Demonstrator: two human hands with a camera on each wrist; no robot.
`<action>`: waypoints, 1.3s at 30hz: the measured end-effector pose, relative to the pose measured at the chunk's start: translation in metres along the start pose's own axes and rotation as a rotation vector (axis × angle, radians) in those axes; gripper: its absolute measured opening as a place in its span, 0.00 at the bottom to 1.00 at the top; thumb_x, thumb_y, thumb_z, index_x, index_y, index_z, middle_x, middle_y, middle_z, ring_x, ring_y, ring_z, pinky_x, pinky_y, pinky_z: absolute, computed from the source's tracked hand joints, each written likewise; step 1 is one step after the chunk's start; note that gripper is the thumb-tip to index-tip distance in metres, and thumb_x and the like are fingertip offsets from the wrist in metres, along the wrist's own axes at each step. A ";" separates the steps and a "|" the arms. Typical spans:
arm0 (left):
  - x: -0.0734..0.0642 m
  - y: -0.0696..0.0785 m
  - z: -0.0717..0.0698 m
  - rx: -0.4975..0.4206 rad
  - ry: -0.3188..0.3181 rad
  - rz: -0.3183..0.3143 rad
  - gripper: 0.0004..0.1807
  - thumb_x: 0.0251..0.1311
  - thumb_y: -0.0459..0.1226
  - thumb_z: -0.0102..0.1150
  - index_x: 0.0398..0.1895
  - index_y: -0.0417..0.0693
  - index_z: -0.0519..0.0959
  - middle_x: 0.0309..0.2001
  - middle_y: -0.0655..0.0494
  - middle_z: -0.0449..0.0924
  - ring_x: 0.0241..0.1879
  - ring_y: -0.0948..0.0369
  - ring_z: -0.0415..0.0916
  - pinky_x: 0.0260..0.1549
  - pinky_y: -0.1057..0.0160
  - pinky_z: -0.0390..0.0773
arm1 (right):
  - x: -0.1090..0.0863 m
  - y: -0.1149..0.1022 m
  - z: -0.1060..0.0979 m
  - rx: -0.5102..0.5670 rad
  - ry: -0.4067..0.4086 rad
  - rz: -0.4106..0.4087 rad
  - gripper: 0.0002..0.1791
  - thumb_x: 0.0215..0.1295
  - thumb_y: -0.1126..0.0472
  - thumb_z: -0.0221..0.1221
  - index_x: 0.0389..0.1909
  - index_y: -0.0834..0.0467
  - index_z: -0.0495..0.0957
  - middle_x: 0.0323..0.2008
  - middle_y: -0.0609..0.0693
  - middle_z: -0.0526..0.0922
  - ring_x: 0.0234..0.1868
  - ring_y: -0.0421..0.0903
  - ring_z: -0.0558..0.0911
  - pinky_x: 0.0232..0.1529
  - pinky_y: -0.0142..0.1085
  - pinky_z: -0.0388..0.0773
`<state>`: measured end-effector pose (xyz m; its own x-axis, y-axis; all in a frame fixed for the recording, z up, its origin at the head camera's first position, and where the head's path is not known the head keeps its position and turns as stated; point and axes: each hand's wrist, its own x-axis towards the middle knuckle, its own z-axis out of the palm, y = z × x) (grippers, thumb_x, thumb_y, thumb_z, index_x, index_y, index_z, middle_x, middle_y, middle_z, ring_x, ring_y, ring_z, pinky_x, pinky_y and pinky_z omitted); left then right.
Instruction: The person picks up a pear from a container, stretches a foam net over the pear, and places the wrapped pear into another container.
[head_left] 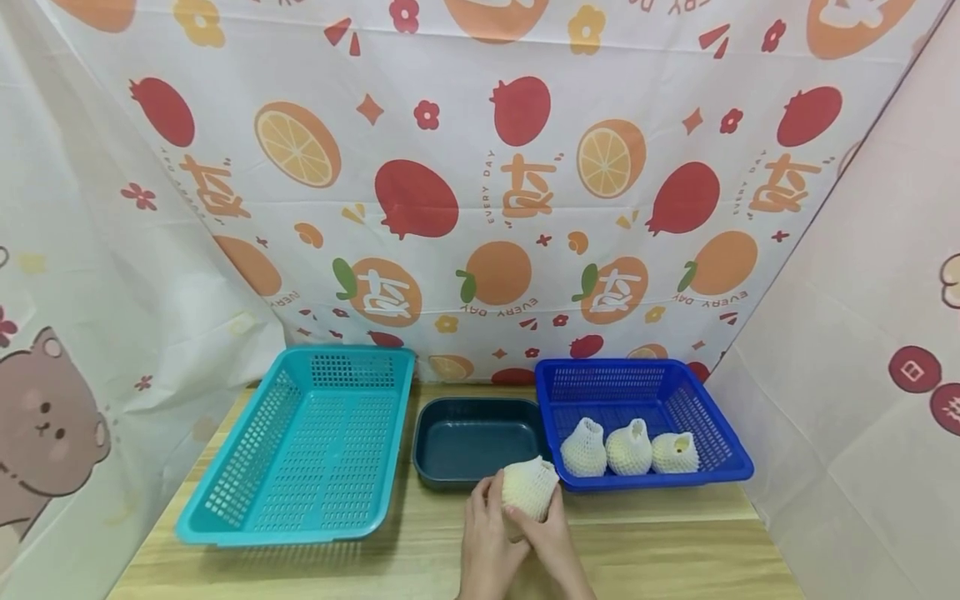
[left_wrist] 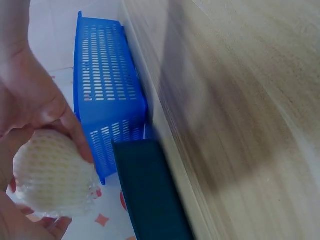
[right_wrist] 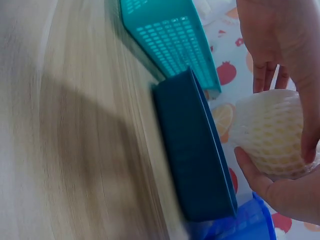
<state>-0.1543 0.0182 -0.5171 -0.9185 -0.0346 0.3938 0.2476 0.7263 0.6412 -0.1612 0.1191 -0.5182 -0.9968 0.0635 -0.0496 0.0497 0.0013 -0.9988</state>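
Observation:
Between my two hands, above the front of the table, is a round pale fruit in a white foam net (head_left: 531,490); its kind is hidden by the net. My left hand (head_left: 486,533) grips it from the left, and my right hand (head_left: 552,540) holds it from the right with the thumb across its near side. The net's gathered open end points up and to the right in the head view. In the left wrist view the netted fruit (left_wrist: 52,172) sits against the fingers of both hands, and the right wrist view shows thumbs pressing on the net (right_wrist: 270,132).
A dark teal tray (head_left: 480,485) stands just beyond the hands. To its right, a blue basket (head_left: 652,482) holds three foam-netted fruits (head_left: 628,450) in a row along its near side. A turquoise basket (head_left: 292,533) stands at left. Printed cloth (head_left: 465,108) hangs behind the wooden table (head_left: 645,558).

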 end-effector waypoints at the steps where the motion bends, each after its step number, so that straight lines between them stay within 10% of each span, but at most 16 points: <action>1: 0.000 0.001 0.000 -0.007 -0.016 -0.001 0.47 0.28 0.35 0.77 0.59 0.39 0.65 0.51 0.43 0.65 0.48 0.48 0.66 0.42 0.49 0.73 | 0.000 0.001 -0.002 0.013 0.018 0.002 0.47 0.54 0.62 0.64 0.67 0.67 0.43 0.56 0.65 0.63 0.53 0.55 0.68 0.47 0.39 0.70; 12: 0.018 0.001 -0.001 -0.486 -0.190 0.005 0.25 0.55 0.36 0.61 0.56 0.41 0.69 0.53 0.51 0.67 0.51 0.52 0.67 0.49 0.55 0.70 | 0.004 -0.002 -0.030 0.030 0.215 0.007 0.41 0.56 0.64 0.61 0.65 0.67 0.48 0.56 0.64 0.65 0.52 0.52 0.69 0.45 0.31 0.69; 20: 0.042 0.005 0.025 -0.849 -0.157 -0.260 0.16 0.60 0.30 0.55 0.51 0.35 0.73 0.48 0.45 0.74 0.46 0.51 0.74 0.42 0.64 0.75 | 0.004 -0.003 -0.055 0.056 0.360 -0.019 0.40 0.57 0.62 0.62 0.64 0.66 0.50 0.56 0.63 0.63 0.50 0.45 0.68 0.45 0.25 0.67; 24: 0.049 0.007 0.041 -0.844 -0.163 -0.292 0.19 0.58 0.29 0.57 0.53 0.32 0.71 0.50 0.40 0.72 0.49 0.46 0.72 0.45 0.58 0.74 | 0.006 0.013 -0.067 0.123 0.371 -0.161 0.35 0.58 0.64 0.61 0.62 0.65 0.54 0.52 0.60 0.66 0.50 0.46 0.68 0.47 0.28 0.66; 31: 0.058 0.013 0.064 -0.684 -0.227 -0.245 0.28 0.55 0.30 0.60 0.59 0.28 0.64 0.56 0.31 0.64 0.54 0.40 0.66 0.49 0.51 0.70 | 0.005 0.004 -0.074 0.099 0.415 -0.087 0.40 0.58 0.61 0.61 0.65 0.64 0.49 0.57 0.61 0.62 0.56 0.49 0.63 0.54 0.32 0.60; 39: 0.059 0.018 0.079 -0.612 -0.252 -0.169 0.33 0.54 0.26 0.59 0.61 0.23 0.58 0.60 0.27 0.58 0.55 0.38 0.64 0.50 0.50 0.68 | 0.036 0.089 -0.114 0.187 0.384 -0.179 0.41 0.59 0.61 0.62 0.68 0.52 0.50 0.56 0.54 0.66 0.53 0.44 0.70 0.50 0.32 0.68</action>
<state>-0.2284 0.0832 -0.5345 -0.9852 0.1013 0.1382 0.1564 0.2032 0.9666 -0.1855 0.2353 -0.6081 -0.8912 0.4437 0.0938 -0.1685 -0.1319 -0.9768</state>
